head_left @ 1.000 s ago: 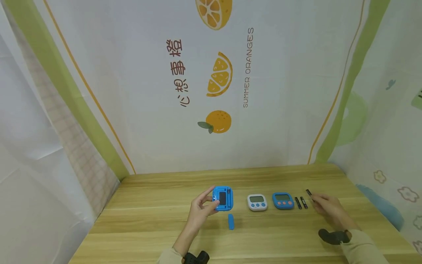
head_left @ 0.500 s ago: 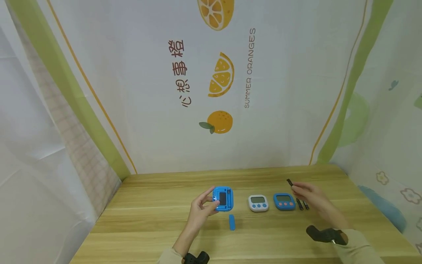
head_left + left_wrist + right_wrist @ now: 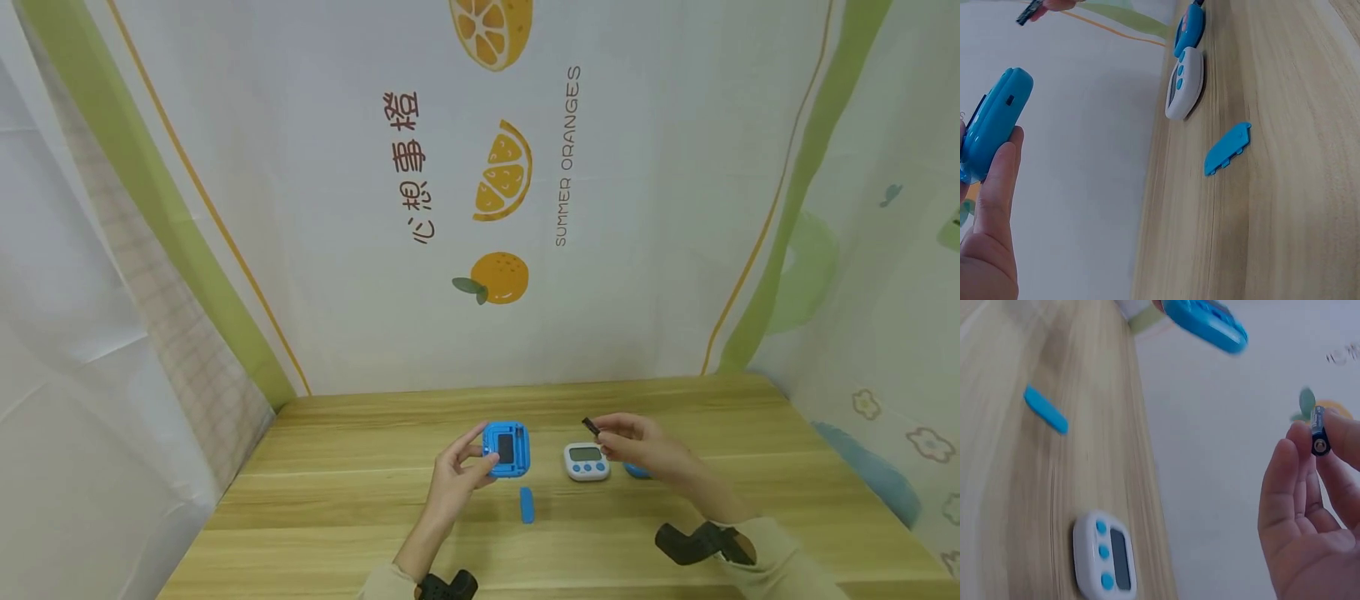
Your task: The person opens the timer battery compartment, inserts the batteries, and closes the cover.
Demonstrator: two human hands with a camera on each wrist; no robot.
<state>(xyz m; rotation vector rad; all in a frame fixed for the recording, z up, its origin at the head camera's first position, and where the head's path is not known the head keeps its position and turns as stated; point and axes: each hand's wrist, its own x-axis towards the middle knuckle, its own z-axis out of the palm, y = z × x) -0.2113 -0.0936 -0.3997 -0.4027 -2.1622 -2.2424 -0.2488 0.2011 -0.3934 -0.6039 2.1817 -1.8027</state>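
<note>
My left hand [image 3: 457,475] holds a blue digital timer [image 3: 517,472] up above the table, its back with the uncovered battery slot facing me. Between the thumb and fingers of my right hand [image 3: 637,442] is a small dark battery [image 3: 591,427], one end of it sticking out toward the timer. In the right wrist view the battery [image 3: 1319,432] shows its round metal end. A blue battery cover [image 3: 527,505] lies on the table below the held timer. Under my right hand sits a white timer [image 3: 587,463] with blue buttons.
A second blue timer [image 3: 637,471] lies right of the white one, mostly hidden by my right hand in the head view. The wooden table [image 3: 337,500] ends at a hanging white curtain [image 3: 360,333] printed with oranges.
My right hand has carried the battery leftward from the table's right side to above the white timer. It now covers the spot where two other batteries lay. The left hand stays nearly still.
</note>
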